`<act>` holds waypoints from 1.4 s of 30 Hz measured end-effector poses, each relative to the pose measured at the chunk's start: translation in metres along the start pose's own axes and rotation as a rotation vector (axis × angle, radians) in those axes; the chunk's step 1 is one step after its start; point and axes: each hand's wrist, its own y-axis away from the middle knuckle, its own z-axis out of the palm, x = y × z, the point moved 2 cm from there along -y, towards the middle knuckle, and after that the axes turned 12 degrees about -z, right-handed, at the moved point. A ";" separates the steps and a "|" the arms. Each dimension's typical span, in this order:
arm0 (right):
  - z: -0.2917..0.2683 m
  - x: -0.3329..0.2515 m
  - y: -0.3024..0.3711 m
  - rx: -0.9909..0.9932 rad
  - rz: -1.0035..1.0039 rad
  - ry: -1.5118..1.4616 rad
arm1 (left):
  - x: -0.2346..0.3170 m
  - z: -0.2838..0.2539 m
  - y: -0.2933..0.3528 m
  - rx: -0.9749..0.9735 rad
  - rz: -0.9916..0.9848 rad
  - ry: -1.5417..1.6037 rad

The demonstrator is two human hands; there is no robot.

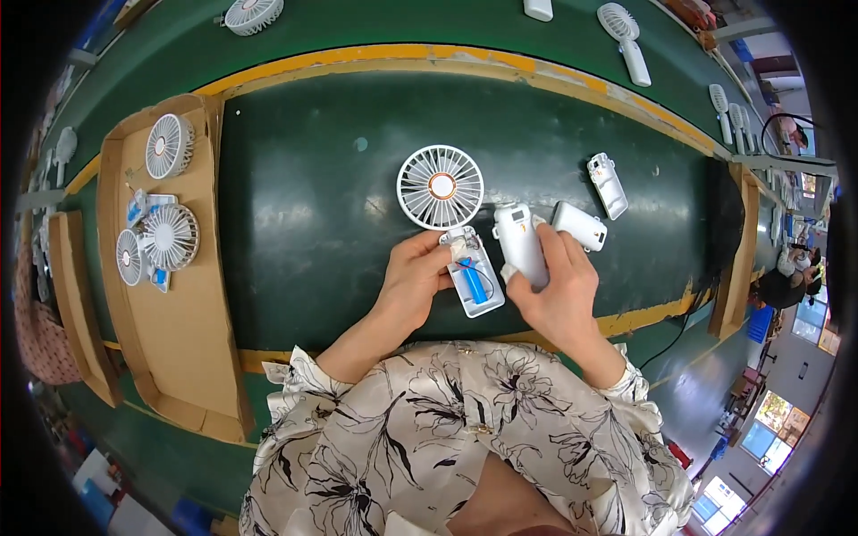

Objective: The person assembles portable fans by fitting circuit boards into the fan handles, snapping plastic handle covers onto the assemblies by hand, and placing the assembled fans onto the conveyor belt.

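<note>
My left hand [418, 275] is closed around the handle of a white handheld fan [440, 186], whose round grille points away from me. The handle lies open, showing a blue cylindrical battery [472, 280] and thin wires inside. Just to the right, my right hand [563, 286] grips a white handle cover [520, 243] with a small dark window near its top. The cover is apart from the fan. Beyond my right fingers another white cover [581, 225] lies on the green table, and a white half-shell [609, 186] rests farther right with its inside showing.
On the left, a shallow cardboard tray [183, 357] holds several fan heads with blue batteries. A yellow-edged wooden strip [429, 55] borders the far side. Past it, a finished-looking white fan [624, 43] and a fan head [253, 14] lie on a green surface.
</note>
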 end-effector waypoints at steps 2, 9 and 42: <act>-0.013 -0.018 -0.004 -0.088 -0.006 -0.081 | 0.001 0.000 0.002 0.007 0.007 0.024; -0.004 -0.037 -0.010 -0.161 -0.123 -0.088 | 0.003 0.001 0.000 -0.042 -0.018 0.137; 0.011 -0.027 -0.007 -0.128 -0.067 -0.173 | 0.005 0.008 -0.001 0.111 -0.015 0.046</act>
